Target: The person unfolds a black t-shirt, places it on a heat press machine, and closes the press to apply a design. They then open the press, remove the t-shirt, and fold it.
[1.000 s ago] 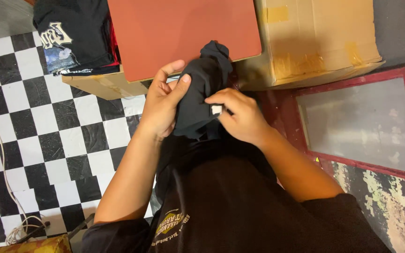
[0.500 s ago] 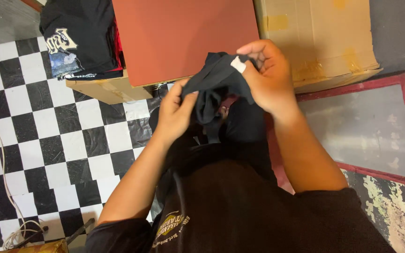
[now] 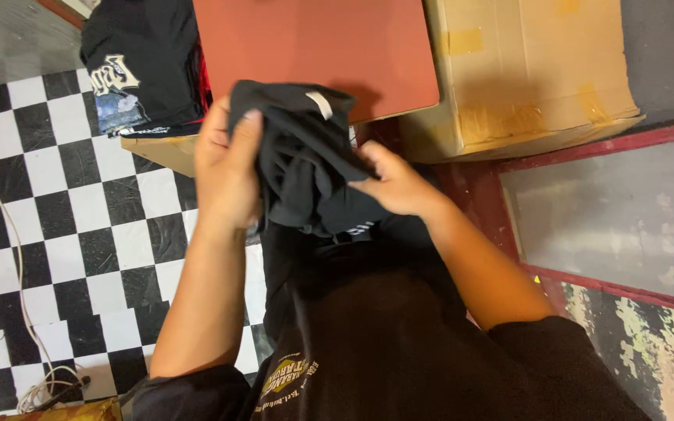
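Both my hands hold a bunched black garment (image 3: 306, 156) in front of my chest, just below the edge of a red-brown board (image 3: 313, 47). My left hand (image 3: 226, 168) grips its left side with the thumb over the cloth. My right hand (image 3: 399, 183) clutches its right side lower down. A small white label shows near the garment's top edge. The rest of the cloth hangs down against my black shirt.
A stack of folded black printed shirts (image 3: 142, 66) lies on a box at the upper left. A cardboard box (image 3: 524, 70) stands at the upper right. A red-framed screen (image 3: 610, 218) lies on the right. Black-and-white checkered floor (image 3: 64, 203) with white cables is on the left.
My right hand has come down from the garment's top to its right side. My left hand has moved up to the top left of the cloth. The garment has been turned and regathered.
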